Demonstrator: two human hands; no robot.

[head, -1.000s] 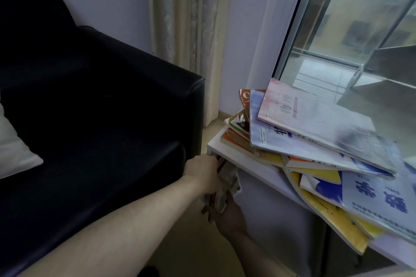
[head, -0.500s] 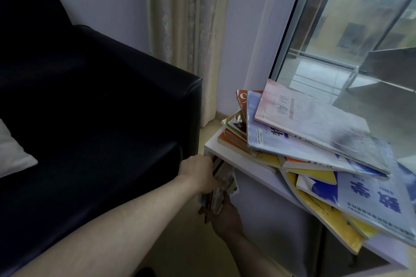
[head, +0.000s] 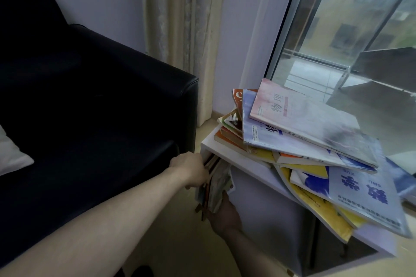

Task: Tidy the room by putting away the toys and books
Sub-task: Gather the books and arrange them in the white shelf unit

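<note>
Head view, corner beside a window. Both hands work at the open left end of a low white shelf unit (head: 227, 149), just right of the black sofa (head: 101, 101). The left hand (head: 191, 170) reaches in from the near left, its fingers curled onto the top edges of a bundle of thin books (head: 215, 184) that stands upright in the space under the shelf top. The right hand (head: 225, 213) comes from below with its palm under the bundle's lower edge and a thumb up against its right face — how firmly its fingers close on the books cannot be told, since the bundle hides them.

On top of the unit lies an untidy pile of books (head: 304, 141), fanned out and askew; a pink-covered book (head: 310, 119) sits uppermost, while a yellow book (head: 315, 207) and a blue-and-white book (head: 364, 193) overhang the near edge and sag downward.

Stage of the task, as a judgement: one bundle is partly lodged in the shelf, not yet released. The pile above has yet to be squared or shelved — the overhanging covers look liable to slide off. No toys are visible here. A white cushion (head: 11, 155) lies at the sofa's left
</note>
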